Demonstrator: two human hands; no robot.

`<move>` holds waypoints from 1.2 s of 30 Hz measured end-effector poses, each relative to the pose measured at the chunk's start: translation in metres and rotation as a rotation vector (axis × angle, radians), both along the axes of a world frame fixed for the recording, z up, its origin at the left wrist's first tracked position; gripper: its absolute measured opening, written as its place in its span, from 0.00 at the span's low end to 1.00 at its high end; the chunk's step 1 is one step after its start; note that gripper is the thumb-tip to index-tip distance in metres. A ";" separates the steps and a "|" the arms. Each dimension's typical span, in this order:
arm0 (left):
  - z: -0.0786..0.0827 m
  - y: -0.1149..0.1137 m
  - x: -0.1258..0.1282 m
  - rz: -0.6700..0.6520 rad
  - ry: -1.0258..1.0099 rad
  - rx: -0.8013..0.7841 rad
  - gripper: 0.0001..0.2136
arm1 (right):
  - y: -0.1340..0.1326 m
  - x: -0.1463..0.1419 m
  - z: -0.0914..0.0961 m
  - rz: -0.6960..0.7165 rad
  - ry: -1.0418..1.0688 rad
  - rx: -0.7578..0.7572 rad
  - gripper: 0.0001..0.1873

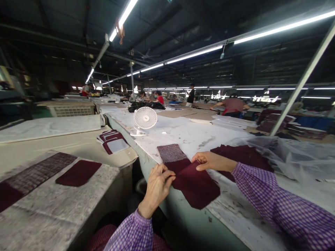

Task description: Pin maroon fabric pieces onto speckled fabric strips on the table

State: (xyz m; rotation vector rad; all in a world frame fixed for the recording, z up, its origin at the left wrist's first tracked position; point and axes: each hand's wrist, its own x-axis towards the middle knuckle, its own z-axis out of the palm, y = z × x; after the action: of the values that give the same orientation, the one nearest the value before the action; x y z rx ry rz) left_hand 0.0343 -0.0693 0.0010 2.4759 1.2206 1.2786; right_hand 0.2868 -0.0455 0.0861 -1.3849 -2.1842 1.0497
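Pinching a maroon fabric piece at its left edge with thumb and fingers of the left hand, and at its upper edge with those of the right hand, on the white-topped table, nearer than the white desk fan. Set among other cut fabric: a maroon pile right of the fan, beside translucent plastic sheeting, and overlapping maroon-and-pale pieces to its left.

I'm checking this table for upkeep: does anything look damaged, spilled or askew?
Mainly the white table top: dark smudges, clearest beyond the right hand, mar its pale surface; worn or stained, I cannot tell. The clear plastic sheet lies rumpled at the right, and the held maroon piece juts past the table's edge.
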 end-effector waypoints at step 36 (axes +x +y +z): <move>0.051 -0.044 0.001 -0.020 -0.348 0.652 0.21 | -0.078 -0.064 0.062 0.305 -0.041 1.122 0.10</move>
State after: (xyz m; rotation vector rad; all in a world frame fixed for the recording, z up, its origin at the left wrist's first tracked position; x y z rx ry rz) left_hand 0.0352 -0.1138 0.0521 2.4428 0.7721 2.2712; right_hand 0.2224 -0.1232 0.1479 -0.5529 -2.3822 -0.2174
